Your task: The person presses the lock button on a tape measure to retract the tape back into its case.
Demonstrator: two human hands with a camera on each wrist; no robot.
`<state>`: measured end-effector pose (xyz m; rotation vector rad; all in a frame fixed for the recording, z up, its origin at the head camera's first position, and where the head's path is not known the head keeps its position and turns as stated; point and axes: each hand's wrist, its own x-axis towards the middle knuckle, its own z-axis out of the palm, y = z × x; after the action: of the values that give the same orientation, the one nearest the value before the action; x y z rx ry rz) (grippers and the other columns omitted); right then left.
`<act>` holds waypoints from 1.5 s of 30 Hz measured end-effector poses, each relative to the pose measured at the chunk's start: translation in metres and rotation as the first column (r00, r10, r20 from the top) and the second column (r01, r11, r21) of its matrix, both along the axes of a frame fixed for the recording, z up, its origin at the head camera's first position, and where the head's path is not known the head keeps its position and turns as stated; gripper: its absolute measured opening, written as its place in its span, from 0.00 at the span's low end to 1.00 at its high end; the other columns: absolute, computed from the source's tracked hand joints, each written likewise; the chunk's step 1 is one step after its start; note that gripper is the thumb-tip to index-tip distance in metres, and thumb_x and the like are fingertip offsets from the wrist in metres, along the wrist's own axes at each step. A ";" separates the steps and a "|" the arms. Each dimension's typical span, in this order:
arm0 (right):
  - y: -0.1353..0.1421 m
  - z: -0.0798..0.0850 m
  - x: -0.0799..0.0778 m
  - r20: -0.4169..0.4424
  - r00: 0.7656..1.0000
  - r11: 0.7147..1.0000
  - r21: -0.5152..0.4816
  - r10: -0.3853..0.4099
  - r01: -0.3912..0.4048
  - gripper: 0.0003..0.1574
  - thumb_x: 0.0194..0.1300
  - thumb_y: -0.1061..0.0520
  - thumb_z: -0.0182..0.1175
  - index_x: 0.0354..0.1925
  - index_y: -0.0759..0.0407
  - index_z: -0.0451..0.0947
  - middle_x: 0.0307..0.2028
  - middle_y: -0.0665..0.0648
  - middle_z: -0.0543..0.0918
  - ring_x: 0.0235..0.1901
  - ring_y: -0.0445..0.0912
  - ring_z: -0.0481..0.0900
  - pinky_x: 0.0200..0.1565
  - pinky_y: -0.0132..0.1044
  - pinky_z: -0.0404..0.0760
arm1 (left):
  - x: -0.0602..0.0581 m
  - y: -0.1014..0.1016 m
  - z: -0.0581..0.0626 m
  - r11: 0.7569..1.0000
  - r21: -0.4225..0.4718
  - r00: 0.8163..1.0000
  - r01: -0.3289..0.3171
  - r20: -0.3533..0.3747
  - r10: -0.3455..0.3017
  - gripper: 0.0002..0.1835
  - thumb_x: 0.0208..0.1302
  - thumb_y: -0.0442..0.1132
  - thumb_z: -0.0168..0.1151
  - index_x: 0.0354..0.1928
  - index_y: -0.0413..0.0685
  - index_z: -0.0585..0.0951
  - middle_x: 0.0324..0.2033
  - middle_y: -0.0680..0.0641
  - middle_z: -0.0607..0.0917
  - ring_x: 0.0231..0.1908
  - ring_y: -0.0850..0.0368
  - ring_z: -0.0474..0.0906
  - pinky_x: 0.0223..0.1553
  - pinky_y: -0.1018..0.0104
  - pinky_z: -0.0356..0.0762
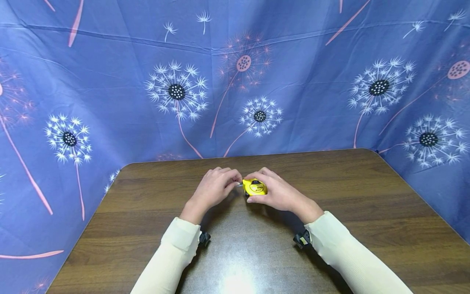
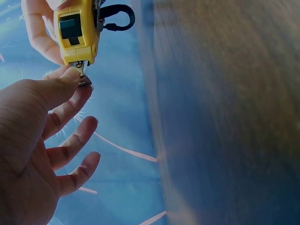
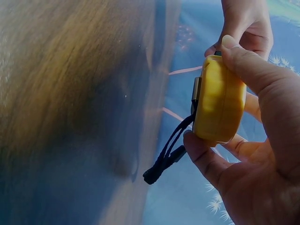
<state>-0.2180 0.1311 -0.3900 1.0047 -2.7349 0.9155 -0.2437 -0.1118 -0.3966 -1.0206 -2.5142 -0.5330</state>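
Note:
A yellow tape measure [image 1: 255,187] with a black button is held over the middle of the table. My right hand [image 1: 276,191] grips its case between thumb and fingers. In the left wrist view, my left hand [image 2: 42,126] pinches the metal end hook [image 2: 85,80] of the tape between thumb and index finger, the other fingers spread loosely. Only a short bit of blade shows between the hook and the case. A black wrist strap [image 3: 165,159] hangs from the case in the right wrist view, beside a metal belt clip [image 3: 196,89].
The brown wooden table [image 1: 352,192] spreads around both hands, with a bright light reflection near its front. A blue cloth [image 1: 220,81] with dandelion prints hangs behind and along its sides. Dark camera mounts [image 1: 302,239] sit at the wrists by the pale sleeves.

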 end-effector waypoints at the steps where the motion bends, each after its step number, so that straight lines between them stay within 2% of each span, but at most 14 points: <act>1: 0.000 0.000 0.000 -0.001 1.000 1.000 0.000 -0.001 0.001 0.37 0.60 0.42 0.77 0.64 0.46 0.77 0.49 0.50 0.76 0.45 0.44 0.74 0.44 0.41 0.78 | 0.000 0.000 0.000 1.000 0.000 1.000 -0.001 0.001 0.001 0.05 0.68 0.41 0.71 0.42 0.59 0.85 0.37 0.60 0.87 0.39 0.57 0.82 0.42 0.56 0.78; 20: 0.004 -0.002 0.001 0.003 1.000 1.000 0.027 -0.007 0.007 0.36 0.61 0.43 0.76 0.64 0.47 0.77 0.49 0.50 0.75 0.45 0.44 0.73 0.44 0.41 0.78 | 0.001 -0.003 0.002 1.000 0.021 1.000 0.008 -0.001 -0.008 0.07 0.66 0.38 0.73 0.43 0.58 0.86 0.38 0.59 0.88 0.40 0.57 0.84 0.43 0.54 0.79; 31: 0.009 -0.002 0.002 0.012 1.000 0.999 0.038 -0.024 0.024 0.36 0.60 0.45 0.77 0.64 0.45 0.77 0.51 0.50 0.75 0.47 0.45 0.73 0.47 0.43 0.78 | 0.001 -0.008 0.000 1.000 0.017 1.000 -0.007 0.027 0.006 0.07 0.66 0.42 0.73 0.44 0.57 0.86 0.37 0.59 0.88 0.40 0.57 0.84 0.43 0.54 0.78; 38: 0.021 -0.001 0.003 0.031 0.999 0.997 0.058 -0.043 0.042 0.36 0.61 0.44 0.77 0.64 0.44 0.77 0.51 0.50 0.75 0.46 0.45 0.73 0.46 0.43 0.77 | 0.002 -0.019 0.001 1.000 0.013 0.998 -0.026 0.049 0.025 0.07 0.65 0.43 0.73 0.44 0.55 0.86 0.37 0.59 0.88 0.41 0.56 0.84 0.44 0.52 0.77; 45: 0.042 -0.002 0.005 0.029 0.997 0.995 0.069 -0.070 0.068 0.36 0.60 0.43 0.77 0.63 0.44 0.77 0.50 0.50 0.76 0.45 0.45 0.73 0.44 0.43 0.76 | 0.004 -0.031 0.000 0.998 0.010 0.995 -0.064 0.071 0.063 0.07 0.65 0.44 0.73 0.43 0.57 0.86 0.36 0.60 0.88 0.40 0.59 0.84 0.43 0.52 0.77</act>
<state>-0.2135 0.1726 -0.3922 0.9078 -2.8250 0.8392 -0.2397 -0.1433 -0.3968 -0.9290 -2.5924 -0.5747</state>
